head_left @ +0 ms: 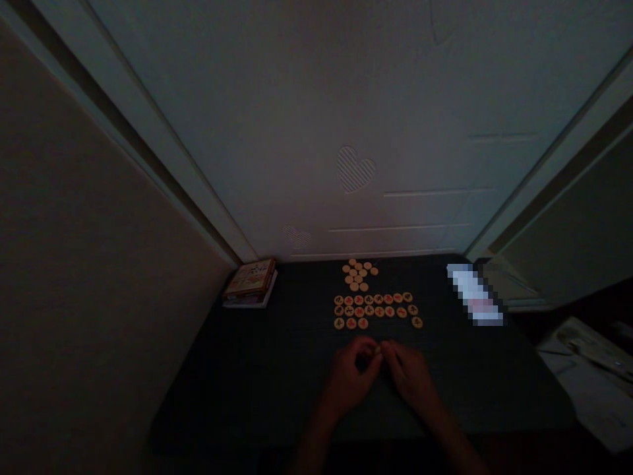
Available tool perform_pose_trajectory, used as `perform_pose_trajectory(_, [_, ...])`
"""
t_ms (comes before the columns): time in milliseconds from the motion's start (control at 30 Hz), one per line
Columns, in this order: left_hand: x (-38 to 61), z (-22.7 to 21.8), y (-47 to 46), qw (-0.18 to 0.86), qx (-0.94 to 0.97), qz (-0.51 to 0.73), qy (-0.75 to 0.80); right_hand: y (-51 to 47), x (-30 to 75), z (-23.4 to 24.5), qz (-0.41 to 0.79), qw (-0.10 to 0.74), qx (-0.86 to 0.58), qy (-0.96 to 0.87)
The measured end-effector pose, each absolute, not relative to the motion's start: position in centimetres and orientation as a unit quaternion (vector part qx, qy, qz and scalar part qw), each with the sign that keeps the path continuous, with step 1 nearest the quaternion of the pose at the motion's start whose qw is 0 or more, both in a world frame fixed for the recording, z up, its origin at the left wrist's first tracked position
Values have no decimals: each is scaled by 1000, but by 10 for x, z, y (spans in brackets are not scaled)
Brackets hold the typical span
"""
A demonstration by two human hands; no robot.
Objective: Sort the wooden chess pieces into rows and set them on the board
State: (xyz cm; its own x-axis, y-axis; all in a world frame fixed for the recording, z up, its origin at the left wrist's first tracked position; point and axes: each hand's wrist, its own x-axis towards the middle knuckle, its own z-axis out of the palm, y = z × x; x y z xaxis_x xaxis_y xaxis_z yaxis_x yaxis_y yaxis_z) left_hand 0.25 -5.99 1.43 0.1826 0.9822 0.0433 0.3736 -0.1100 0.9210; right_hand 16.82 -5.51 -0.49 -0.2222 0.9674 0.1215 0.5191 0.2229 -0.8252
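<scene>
My left hand [352, 373] and my right hand [408, 371] meet just in front of the rows of discs. Their fingertips pinch a small pale round piece [378, 350] between them, mostly covered by the fingers; it looks like a Chinese chess piece. Beyond the hands lie wooden Chinese chess pieces [368, 311] in rows, face up with red or dark characters. The nearest row has a gap between a red-marked piece [362, 323] and a lone dark-marked piece [417, 322]. Farther back sits a loose cluster of plain-faced pieces [357, 279].
The dark table [237, 376] stands against a pale panel with raised hearts [355, 169]. A small stack of books [251, 280] rests at the back left. At the right edge lies a bright, pixelated rectangular object [475, 295]. Pale items [593, 369] stand beyond the table's right side.
</scene>
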Motion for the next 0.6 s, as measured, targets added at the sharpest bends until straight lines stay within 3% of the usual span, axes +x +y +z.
perform_pose_trajectory(600, [4,14,-57,424,635,374,527,-56,169,-8,347,395,-533,-663])
